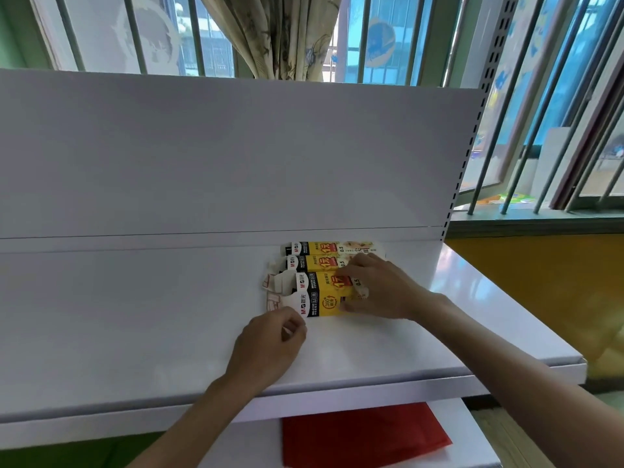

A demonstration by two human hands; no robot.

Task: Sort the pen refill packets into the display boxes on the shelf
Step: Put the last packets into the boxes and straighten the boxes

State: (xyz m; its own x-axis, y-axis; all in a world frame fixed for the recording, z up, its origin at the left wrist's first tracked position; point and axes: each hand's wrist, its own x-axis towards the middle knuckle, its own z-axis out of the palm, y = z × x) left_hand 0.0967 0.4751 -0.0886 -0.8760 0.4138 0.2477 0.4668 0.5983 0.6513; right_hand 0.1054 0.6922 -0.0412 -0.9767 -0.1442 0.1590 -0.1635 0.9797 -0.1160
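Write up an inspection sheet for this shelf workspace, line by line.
Surface: white shelf, glossy, with a white back panel.
Job's things: three yellow-and-black display boxes lying in a row right of centre, flaps open at their left ends; no loose packets seen.
Clutter: red sheet on the lower shelf.
Hands: right hand holds the nearest box; left hand curled at its near left corner, grip unclear.
Cables: nothing seen.
Surroundings: barred window, curtain.

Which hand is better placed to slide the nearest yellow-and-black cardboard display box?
Right: the right hand holds the nearest yellow-and-black cardboard display box; the left hand sits only by its corner.
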